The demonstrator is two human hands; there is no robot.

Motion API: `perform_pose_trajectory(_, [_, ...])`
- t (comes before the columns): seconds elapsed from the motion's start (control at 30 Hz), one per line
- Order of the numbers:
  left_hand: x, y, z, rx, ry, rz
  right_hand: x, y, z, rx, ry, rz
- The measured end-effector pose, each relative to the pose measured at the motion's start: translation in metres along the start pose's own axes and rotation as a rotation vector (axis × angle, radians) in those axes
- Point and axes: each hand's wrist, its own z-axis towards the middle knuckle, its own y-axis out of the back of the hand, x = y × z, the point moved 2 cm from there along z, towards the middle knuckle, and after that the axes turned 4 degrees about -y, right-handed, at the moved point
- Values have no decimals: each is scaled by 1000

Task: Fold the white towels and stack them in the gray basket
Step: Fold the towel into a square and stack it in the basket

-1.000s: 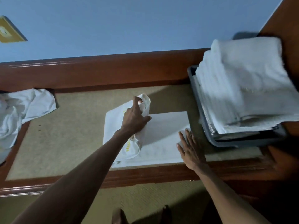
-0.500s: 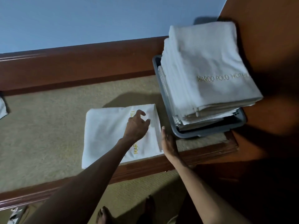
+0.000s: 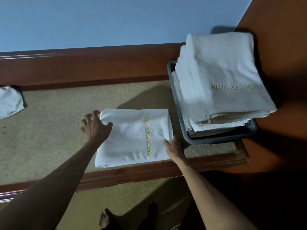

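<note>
STEP: transfer pending | folded towel (image 3: 132,138): flat on counter (image 3: 49,130), just beside gray basket (image 3: 216,140) | left grip (image 3: 96,128): pinching towel's left edge | right grip (image 3: 174,146): thumb on right edge, clasp cannot be told | PURPOSE: opposed edge holds likely keep folds intact for lifting.

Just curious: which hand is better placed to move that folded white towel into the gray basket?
Probably the right hand: it touches the folded white towel beside the gray plastic basket; the left hand grips its opposite corner.
</note>
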Motion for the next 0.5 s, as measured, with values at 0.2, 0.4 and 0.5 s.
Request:
perform_pose_trajectory(0.2, [58,8,-15,731,436,-531,41,-23,-27,-427,368,-164])
perform_pose_trajectory(0.4, [79,-5,-11,1070,275,-642,130,-76,-9,-241,650,-147])
perform_pose_trajectory(0.5, [76,-5,-3,1178,175,-613,166,-99,11,-233,676,-147])
